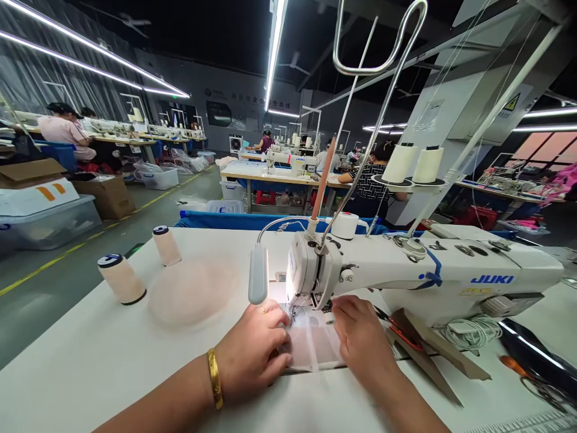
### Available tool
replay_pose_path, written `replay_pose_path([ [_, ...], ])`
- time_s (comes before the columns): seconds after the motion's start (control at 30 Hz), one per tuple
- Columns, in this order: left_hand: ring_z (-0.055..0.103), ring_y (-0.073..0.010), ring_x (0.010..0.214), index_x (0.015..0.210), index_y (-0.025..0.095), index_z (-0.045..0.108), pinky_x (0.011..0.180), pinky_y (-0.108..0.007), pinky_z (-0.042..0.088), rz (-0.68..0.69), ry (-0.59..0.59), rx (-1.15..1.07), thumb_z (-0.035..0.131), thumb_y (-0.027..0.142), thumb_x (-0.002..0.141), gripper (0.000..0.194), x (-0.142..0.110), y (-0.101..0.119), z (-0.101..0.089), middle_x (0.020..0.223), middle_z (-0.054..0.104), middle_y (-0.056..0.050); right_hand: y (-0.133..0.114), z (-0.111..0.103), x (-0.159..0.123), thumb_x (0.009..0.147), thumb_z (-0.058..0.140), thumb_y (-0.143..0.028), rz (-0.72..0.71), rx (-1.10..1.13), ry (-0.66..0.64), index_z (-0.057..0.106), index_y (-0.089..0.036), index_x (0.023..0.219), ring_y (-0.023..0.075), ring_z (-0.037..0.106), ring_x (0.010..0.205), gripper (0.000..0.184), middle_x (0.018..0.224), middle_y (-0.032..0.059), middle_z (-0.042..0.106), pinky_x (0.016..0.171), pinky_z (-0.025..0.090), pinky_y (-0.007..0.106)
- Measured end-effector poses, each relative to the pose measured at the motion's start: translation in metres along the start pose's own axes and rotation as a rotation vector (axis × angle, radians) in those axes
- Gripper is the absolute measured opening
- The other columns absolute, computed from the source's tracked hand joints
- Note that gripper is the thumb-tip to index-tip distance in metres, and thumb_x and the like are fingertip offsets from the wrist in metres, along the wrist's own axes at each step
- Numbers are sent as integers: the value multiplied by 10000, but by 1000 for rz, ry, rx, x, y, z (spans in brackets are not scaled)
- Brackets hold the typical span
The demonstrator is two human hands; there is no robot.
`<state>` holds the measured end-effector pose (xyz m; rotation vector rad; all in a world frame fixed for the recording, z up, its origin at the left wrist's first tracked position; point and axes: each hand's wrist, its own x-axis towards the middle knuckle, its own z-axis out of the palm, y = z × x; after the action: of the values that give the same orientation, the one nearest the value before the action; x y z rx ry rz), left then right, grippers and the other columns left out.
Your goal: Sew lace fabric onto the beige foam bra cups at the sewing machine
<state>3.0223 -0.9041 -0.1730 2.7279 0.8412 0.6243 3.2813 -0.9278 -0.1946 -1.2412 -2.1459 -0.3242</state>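
Sheer pale fabric (327,346) with a lighter band running down it lies on the machine bed, under the needle area of a white JUKI sewing machine (383,264). My left hand (255,349), a gold bangle at its wrist, is at the fabric's left edge with bent fingers closed on it, left of the presser foot (292,314). On the right side my right hand (363,337) is closed, fingertips bunched close beside the machine head. Whatever those fingertips hold is hidden. The machine's lamp lights the needle area.
Two peach thread cones (166,245) and a blurred, round peach shape (193,294) are on the table at left. Scissors (406,332), brown card pieces (444,346), a coiled white cable (471,332) and orange-handled snips (511,364) lie at right. Other people sew behind.
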Motion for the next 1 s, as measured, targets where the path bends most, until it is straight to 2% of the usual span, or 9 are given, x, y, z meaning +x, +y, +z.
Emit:
replay_pose_path([
  [0.07,591,-259,927,874,211,690,878,-456,460,-21,-30,-14,683,228,867,20,0,2,1,994,668,-42,-11,-2,0,886,491,-29,-51,164,-28,696,-229,1040,262,620,930,325,945,75,723,828,481,390],
  [0.13,573,-233,860,840,206,675,805,-406,457,-58,-31,-23,699,252,872,61,-1,2,2,959,652,-38,-23,-1,1,913,486,-63,-100,289,-165,675,-253,1109,234,620,875,332,950,40,719,814,484,366],
  [0.2,569,-223,851,861,207,670,773,-376,451,-80,-27,-58,692,239,876,42,-2,2,4,960,650,-39,-26,1,2,906,507,-54,-77,250,-254,671,-261,1115,234,620,872,337,956,35,721,815,481,363],
  [0.3,574,-220,846,908,209,659,786,-378,447,-64,-41,-101,670,195,870,42,-2,4,6,935,662,-33,-15,3,2,858,511,18,1,71,-154,685,-239,948,266,615,946,323,910,68,715,830,473,384],
  [0.4,571,-228,843,924,212,667,785,-390,437,-3,-26,-72,613,172,897,72,-2,6,9,932,669,-41,-10,3,1,852,505,23,-53,89,-48,676,-222,932,279,607,990,309,889,76,704,852,474,400],
  [0.5,578,-244,885,1001,229,700,803,-405,438,41,29,-52,532,152,946,193,-2,5,12,997,678,-59,-20,4,0,856,524,2,-111,204,-165,661,-220,1021,253,612,946,309,965,56,721,811,485,366],
  [0.6,593,-259,937,987,224,698,844,-427,446,51,55,-45,517,136,950,205,-2,2,12,1065,687,-68,-30,7,-2,869,528,7,-101,238,-290,646,-229,947,225,616,880,275,956,35,717,754,476,332],
  [0.73,586,-238,838,987,219,689,792,-415,444,54,31,-39,520,123,949,198,-2,2,11,925,691,-48,-30,10,-7,919,533,-14,-93,198,-272,669,-237,1012,223,622,867,277,950,44,712,770,479,335],
  [1.0,589,-243,842,1008,225,692,803,-430,433,89,62,-4,464,112,984,255,-2,5,11,937,723,-39,-29,12,-9,896,547,0,-113,165,-244,665,-246,1100,225,634,850,341,954,43,714,767,473,329],
])
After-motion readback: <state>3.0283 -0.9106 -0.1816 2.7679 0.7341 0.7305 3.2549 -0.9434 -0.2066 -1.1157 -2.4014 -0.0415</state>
